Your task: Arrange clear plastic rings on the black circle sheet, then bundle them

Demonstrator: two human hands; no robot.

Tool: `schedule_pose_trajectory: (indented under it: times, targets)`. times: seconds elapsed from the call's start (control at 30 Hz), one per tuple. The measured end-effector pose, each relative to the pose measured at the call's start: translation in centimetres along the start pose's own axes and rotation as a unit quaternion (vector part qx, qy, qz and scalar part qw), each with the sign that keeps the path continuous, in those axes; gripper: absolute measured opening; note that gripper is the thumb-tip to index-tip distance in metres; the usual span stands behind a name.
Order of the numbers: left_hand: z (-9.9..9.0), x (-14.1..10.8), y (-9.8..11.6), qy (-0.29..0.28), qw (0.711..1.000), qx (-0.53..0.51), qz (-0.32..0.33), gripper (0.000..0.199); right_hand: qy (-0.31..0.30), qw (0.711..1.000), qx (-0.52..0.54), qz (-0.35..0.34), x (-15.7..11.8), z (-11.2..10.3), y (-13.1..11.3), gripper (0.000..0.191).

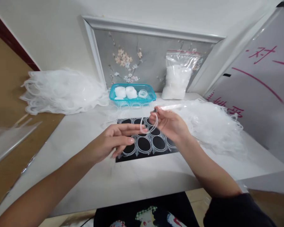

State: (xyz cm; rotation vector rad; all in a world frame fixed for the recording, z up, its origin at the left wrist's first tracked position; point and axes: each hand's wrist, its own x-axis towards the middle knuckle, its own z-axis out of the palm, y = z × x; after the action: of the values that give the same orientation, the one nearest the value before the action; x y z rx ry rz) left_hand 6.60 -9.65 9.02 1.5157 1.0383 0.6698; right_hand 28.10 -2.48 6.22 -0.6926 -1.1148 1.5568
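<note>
My left hand [117, 137] reaches over the black mat with fingers stretched out and thumb apart. A few thin, translucent white rings [149, 130] loop about its fingertips and reach across to my right hand. My right hand [167, 121] is closed in a pinch, with a small dark bit [155, 109] at its fingertips; what this belongs to is hidden. The rings pass close in front of the right fingers, and I cannot tell whether those fingers grip them. Below, a translucent sheet of joined rings [144, 144] lies on the black mat [123, 158].
A blue tray [153, 94] with stacked white rings stands at the back. Piles of ring sheets lie left [63, 91] and right [210, 126]. A filled clear zip bag [176, 78] leans on the framed panel [151, 47]. A whiteboard [257, 88] borders the right side.
</note>
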Motion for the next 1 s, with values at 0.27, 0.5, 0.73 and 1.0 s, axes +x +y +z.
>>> schedule_pose_trajectory:
  times: [0.27, 0.5, 0.73, 1.0]
  targets:
    - [0.3, 5.2, -9.0, 0.076, 0.805, 0.589, 0.012, 0.046, 0.028, 0.909, -0.409, -0.071, 4.9, -2.0, 7.9, 0.020]
    - [-0.1, 4.9, -10.2, 0.034, 0.778, 0.627, 0.030, 0.048, 0.006, 0.905, -0.423, -0.051, 3.8, -2.2, 11.4, 0.016]
    - [0.2, 4.8, -10.3, 0.029, 0.771, 0.635, 0.036, 0.048, 0.013, 0.901, -0.429, -0.056, 3.8, -2.3, 11.2, 0.017]
    - [0.3, 4.8, -10.3, 0.033, 0.774, 0.631, 0.040, 0.048, 0.027, 0.903, -0.425, -0.047, 3.6, -2.1, 11.1, 0.015]
